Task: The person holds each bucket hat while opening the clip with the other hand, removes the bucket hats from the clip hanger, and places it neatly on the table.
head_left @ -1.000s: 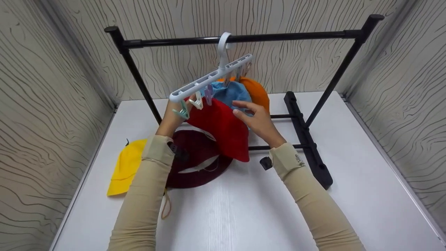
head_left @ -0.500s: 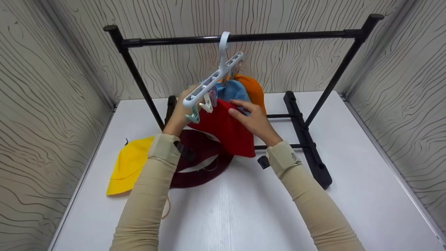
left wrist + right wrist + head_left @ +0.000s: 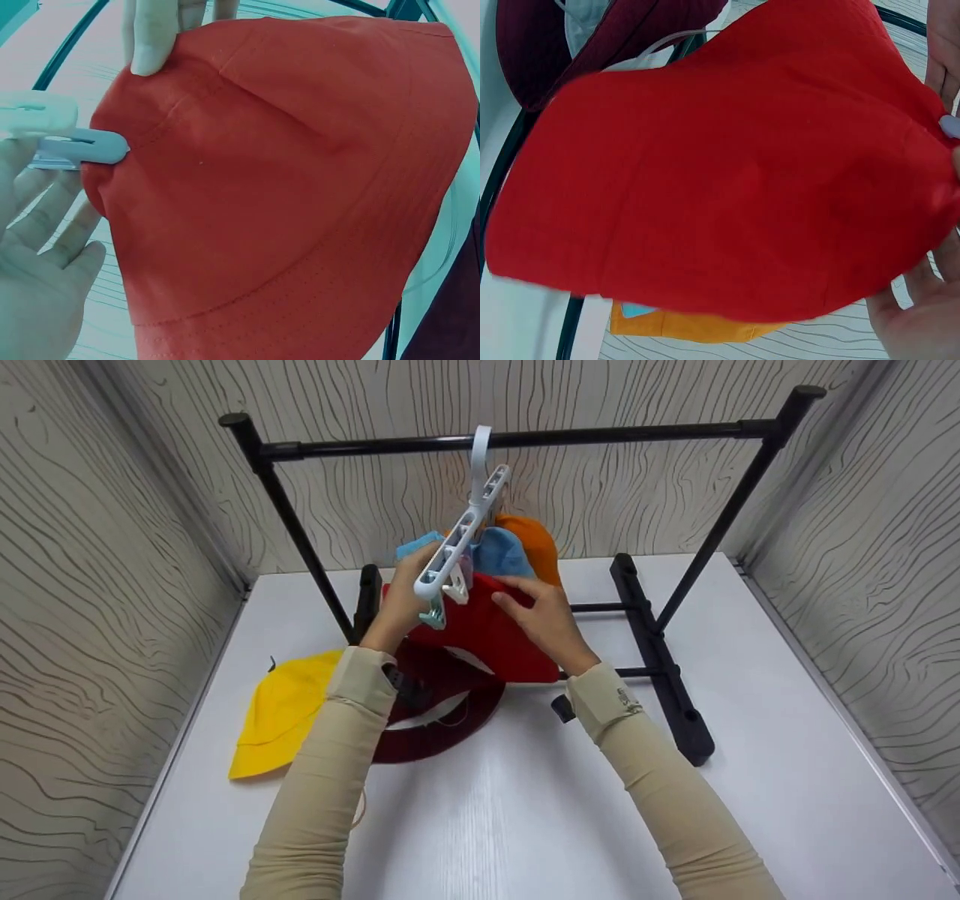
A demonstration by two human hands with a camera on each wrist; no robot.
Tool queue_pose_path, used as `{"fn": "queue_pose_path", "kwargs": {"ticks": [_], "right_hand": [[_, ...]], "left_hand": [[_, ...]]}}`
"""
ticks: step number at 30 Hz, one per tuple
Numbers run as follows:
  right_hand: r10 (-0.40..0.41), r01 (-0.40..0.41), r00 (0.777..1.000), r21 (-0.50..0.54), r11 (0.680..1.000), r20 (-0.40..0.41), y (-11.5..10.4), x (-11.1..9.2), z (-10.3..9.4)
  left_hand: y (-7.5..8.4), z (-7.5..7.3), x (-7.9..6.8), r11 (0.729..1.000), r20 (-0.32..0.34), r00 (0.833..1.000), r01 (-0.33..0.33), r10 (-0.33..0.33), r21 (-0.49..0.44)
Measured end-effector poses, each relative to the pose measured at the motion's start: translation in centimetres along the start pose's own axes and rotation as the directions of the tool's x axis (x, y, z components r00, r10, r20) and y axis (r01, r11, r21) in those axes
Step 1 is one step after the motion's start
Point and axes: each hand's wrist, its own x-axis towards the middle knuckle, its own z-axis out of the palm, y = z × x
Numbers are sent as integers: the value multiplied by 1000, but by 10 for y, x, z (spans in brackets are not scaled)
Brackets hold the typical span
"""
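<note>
A red bucket hat (image 3: 495,634) hangs by its crown from a pale purple clip (image 3: 101,146) on a white clip hanger (image 3: 465,529). My right hand (image 3: 551,619) pinches the hat's crown, thumb on the near face and fingers behind. On the other side, my left hand (image 3: 41,281) lies beside the clip with fingers extended and thumb apart from it. A white clip (image 3: 456,587) and a mint clip (image 3: 435,615) hang at the hanger's near end without a hat. Behind the red hat hang a light blue hat (image 3: 501,553) and an orange hat (image 3: 536,544).
The hanger hooks over the crossbar (image 3: 615,435) of a black rack, whose foot (image 3: 660,660) stands at the right. A maroon hat (image 3: 442,742) lies on the white table under the red one. Left of it lies a yellow hat (image 3: 281,716).
The hanger has turned, its near end swinging to the right. My left hand and the red hat have moved right with it. The right hand's thumb and fingers have come onto the red hat.
</note>
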Motion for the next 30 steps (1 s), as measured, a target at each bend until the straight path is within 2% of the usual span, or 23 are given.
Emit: {"fn": "queue_pose_path", "kwargs": {"ticks": [4,11,17,27,30], "right_hand": [[-20,21,999,25,999,-50,0,0,-1],[0,5,998,67,998,-62,1,0,-3],[23,-19,998,65,998,-57,1,-2,-5],[25,-19,997,79,997,-68,2,-4,-5],[28,-22,997,78,997,-70,1,-5,-4]], "left_hand": [[0,4,1,999,2,999,50,-50,19],[4,7,1,1000,0,1000,26,-26,-15],[7,11,1,999,4,999,41,-41,-23],[15,15,-1,991,-34,991,127,-126,50],[17,16,0,988,-51,987,152,-151,23]]}}
